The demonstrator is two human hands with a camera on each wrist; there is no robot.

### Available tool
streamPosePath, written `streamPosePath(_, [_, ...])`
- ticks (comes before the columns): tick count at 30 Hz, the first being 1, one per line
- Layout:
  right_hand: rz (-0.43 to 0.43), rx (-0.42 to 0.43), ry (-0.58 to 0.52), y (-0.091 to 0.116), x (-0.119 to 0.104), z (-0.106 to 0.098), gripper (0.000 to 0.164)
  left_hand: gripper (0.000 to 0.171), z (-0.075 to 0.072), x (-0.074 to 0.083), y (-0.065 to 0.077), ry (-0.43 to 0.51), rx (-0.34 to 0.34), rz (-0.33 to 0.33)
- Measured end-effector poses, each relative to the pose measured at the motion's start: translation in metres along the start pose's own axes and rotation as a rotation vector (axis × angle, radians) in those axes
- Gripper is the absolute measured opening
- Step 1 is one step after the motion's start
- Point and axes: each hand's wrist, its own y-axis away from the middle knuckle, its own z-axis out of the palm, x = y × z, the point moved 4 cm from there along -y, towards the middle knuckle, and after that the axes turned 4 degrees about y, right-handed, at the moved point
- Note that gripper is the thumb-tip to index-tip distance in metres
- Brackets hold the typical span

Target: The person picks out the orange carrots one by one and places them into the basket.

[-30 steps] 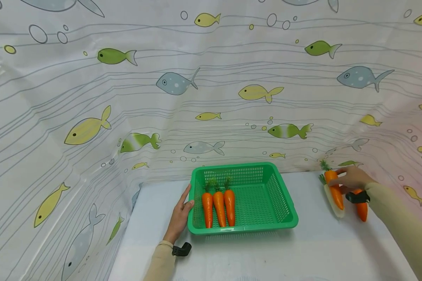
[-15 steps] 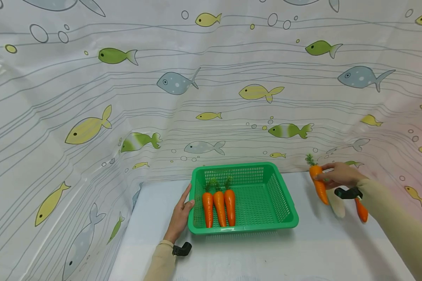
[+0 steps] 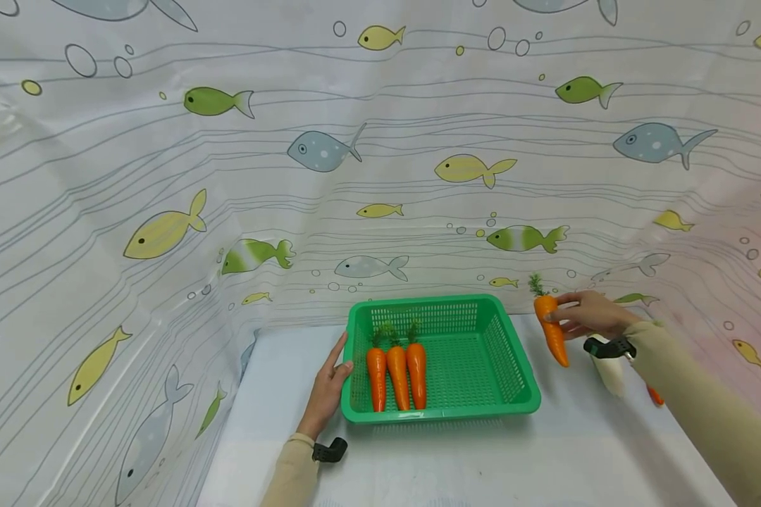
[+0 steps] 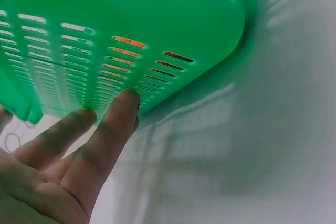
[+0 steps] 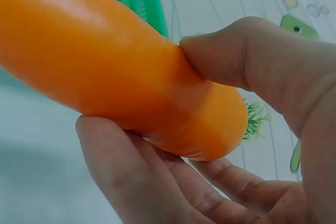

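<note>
Between its thumb and fingers my right hand (image 3: pixel 586 315) pinches an orange carrot (image 3: pixel 550 331) near its thick, leafy end. The carrot hangs tip-down just right of the green basket (image 3: pixel 440 415); close up in the right wrist view, the carrot (image 5: pixel 121 61) crosses the fingers diagonally. My left hand (image 3: pixel 323 391) rests against the basket's left side, and in the left wrist view its straight fingers (image 4: pixel 113 129) touch the slotted wall. Inside the basket, 3 carrots (image 3: pixel 397 377) lie side by side at the left.
On the table's right lies a white radish (image 3: pixel 609 373), partly behind my right wrist. Beyond it another carrot (image 3: pixel 655 396) is mostly hidden by the sleeve. A fish-patterned sheet (image 3: pixel 418 239) rises along the table's back and both sides.
My right hand has lifted the carrot off the white radish and carried it left toward the basket. The left hand has stayed at the basket's side.
</note>
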Motion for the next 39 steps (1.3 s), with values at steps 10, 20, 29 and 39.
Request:
streamPosePath(10, [-0.082, -0.051, -0.034, -0.006, -0.022, 0.025, 0.083, 0.058, 0.0, -0.001, 0.001, -0.006, -0.001, 0.012])
streamPosePath(20, [-0.097, -0.1, -0.067, -0.017, -0.044, 0.048, 0.082, 0.058, 0.0, 0.0, 0.0, -0.006, 0.0, 0.009])
streamPosePath(29, [-0.113, -0.159, -0.091, -0.025, -0.063, 0.073, 0.079, 0.058, -0.001, 0.0, 0.002, -0.002, 0.006, 0.002])
streamPosePath(39, [-0.14, -0.21, -0.137, -0.036, -0.067, 0.096, 0.082, 0.058, 0.0, 0.0, 0.001, -0.013, 0.007, 0.001])
